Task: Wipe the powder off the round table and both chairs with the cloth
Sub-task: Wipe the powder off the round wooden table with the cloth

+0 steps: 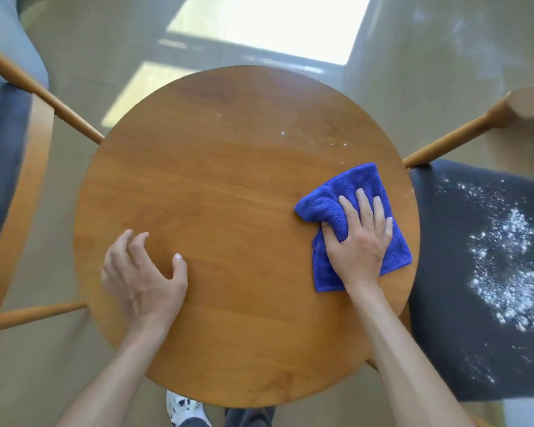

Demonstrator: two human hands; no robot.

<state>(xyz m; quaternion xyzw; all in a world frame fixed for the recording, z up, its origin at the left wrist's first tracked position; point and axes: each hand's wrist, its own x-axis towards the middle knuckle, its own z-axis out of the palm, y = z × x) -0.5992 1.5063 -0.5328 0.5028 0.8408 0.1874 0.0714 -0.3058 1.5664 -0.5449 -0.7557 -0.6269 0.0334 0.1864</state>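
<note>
I can read no text, label, brand, number or sign anywhere in my view. The worktop (pixel 222 211) is bare wood grain, the cloth (pixel 346 192) carries no tag that I can see, and the shoe (pixel 184 408) shows only a dark pattern, no lettering.

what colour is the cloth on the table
Bright blue; the cloth shows clearly in the head view.

Blue cloth (pixel 367 192) bunched on a round wooden table (pixel 216 235), two chairs beside it.
Cloth lies under the right hand's fingers (pixel 379 211); faint powder specks (pixel 321 143) beyond them. Right chair's (pixel 463 349) dark seat holds white powder (pixel 506 266); left chair (pixel 3 155) is dark too.
</note>
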